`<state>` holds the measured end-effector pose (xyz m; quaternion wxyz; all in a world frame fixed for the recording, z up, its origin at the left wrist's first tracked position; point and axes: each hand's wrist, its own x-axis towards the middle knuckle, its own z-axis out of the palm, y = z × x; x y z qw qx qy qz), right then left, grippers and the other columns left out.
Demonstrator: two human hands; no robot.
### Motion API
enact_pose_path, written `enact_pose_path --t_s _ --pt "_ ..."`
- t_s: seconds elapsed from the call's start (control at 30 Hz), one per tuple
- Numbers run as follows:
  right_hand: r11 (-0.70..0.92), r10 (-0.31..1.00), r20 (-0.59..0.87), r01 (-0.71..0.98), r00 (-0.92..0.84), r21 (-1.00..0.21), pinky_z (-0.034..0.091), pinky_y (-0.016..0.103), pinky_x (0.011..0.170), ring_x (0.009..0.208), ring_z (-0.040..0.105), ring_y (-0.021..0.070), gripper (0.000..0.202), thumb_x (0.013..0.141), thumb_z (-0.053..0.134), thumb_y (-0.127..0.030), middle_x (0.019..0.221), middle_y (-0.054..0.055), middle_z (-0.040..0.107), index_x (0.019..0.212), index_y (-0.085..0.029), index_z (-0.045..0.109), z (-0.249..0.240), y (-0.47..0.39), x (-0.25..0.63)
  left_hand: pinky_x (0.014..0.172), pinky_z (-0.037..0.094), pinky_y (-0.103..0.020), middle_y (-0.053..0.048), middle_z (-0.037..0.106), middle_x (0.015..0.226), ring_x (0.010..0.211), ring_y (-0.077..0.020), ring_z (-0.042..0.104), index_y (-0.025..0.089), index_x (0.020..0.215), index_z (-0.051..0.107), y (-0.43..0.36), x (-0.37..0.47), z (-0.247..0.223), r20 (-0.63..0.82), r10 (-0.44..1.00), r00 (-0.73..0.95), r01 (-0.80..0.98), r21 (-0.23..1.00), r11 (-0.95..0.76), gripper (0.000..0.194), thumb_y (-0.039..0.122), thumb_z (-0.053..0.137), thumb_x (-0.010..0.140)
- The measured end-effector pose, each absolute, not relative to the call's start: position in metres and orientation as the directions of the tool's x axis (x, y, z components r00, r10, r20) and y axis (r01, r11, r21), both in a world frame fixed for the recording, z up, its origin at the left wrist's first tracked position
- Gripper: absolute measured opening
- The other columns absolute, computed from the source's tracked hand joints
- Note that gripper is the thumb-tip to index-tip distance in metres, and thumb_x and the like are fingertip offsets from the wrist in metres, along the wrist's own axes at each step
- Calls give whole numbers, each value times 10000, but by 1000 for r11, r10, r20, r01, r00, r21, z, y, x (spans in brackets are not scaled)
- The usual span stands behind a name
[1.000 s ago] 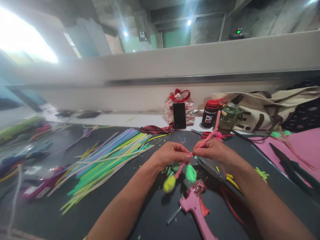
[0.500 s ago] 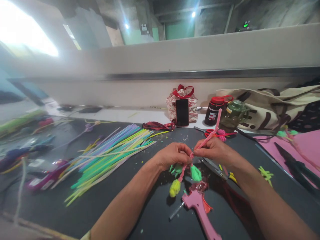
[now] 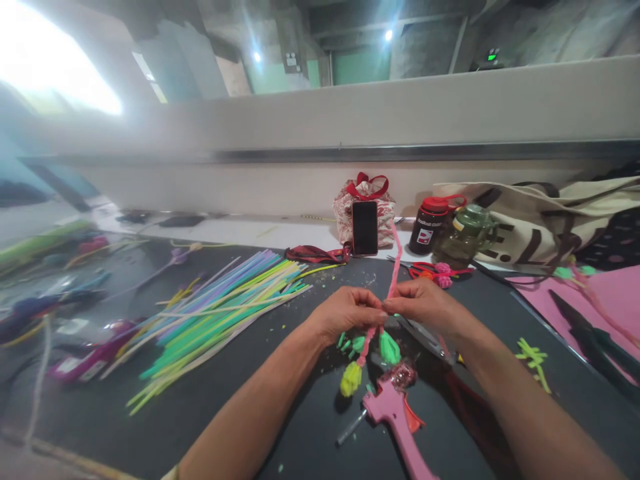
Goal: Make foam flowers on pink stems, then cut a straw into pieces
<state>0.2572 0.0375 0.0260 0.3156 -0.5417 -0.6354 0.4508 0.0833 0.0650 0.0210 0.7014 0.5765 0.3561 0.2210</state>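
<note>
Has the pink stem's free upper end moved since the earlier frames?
Yes, leftward in view. Earlier the upper end of the pink stem overlapped the red-lidded bottle; now it sits left of that bottle, just right of the phone.

1. Pink stem: free end swings leftward, from a rightward lean over the right hand to nearly upright between the hands.
2. Its tip now overlaps the patterned bag, no longer the black bottle.
3. Pink flower by the red scissors: more fully exposed.
4. Right forearm: covers less of the light-green piece.
</note>
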Motion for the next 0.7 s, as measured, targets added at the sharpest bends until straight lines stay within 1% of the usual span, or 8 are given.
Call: enact_pose_path --t_s 0.13,0.3,0.4,0.5,0.6,0.7 --pt "8 970 -83 373 -228 -928 128 210 397 429 201 52 322 656 606 -402 447 -86 272 500 -139 504 24 38 255 453 288 -182 19 561 513 444 -48 431 115 608 574 66 83 23 -240 724 647 112 969 221 198 278 677 563" --pt "4 973 -83 373 -216 -928 122 215 391 414 212 52 326 684 585 -417 430 -85 288 528 -138 522 26 36 254 470 322 -190 18 560 509 461 -65 461 118 628 582 64 82 27 -222 755 617 125 975 185 148 232 654 569" --pt "-24 969 -98 308 -228 -951 120 218 389 398 219 51 317 690 586 -411 412 -86 303 542 -137 526 25 35 253 456 321 -185 28 553 502 458 -67 465 126 671 591 63 81 28 -196 782 592 136 980 142 140 193 640 559" --pt "-70 966 -123 227 -228 -971 124 218 385 378 225 49 304 688 590 -408 394 -87 316 566 -135 540 22 35 250 404 283 -179 37 549 499 395 -52 419 136 698 596 63 80 27 -182 803 568 159 981 110 130 184 604 578" --pt "-83 966 -126 191 -227 -978 141 215 385 371 247 49 309 696 580 -421 391 -81 345 591 -131 552 20 35 247 389 262 -176 37 531 470 380 -48 401 131 630 579 65 80 27 -171 823 542 140 984 113 63 164 587 577" --pt "-53 965 -106 219 -239 -974 148 212 385 375 256 49 314 721 550 -426 402 -78 358 608 -133 550 22 34 245 411 279 -174 34 525 450 406 -53 426 128 580 558 67 80 27 -166 816 554 57 985 162 44 154 592 573"
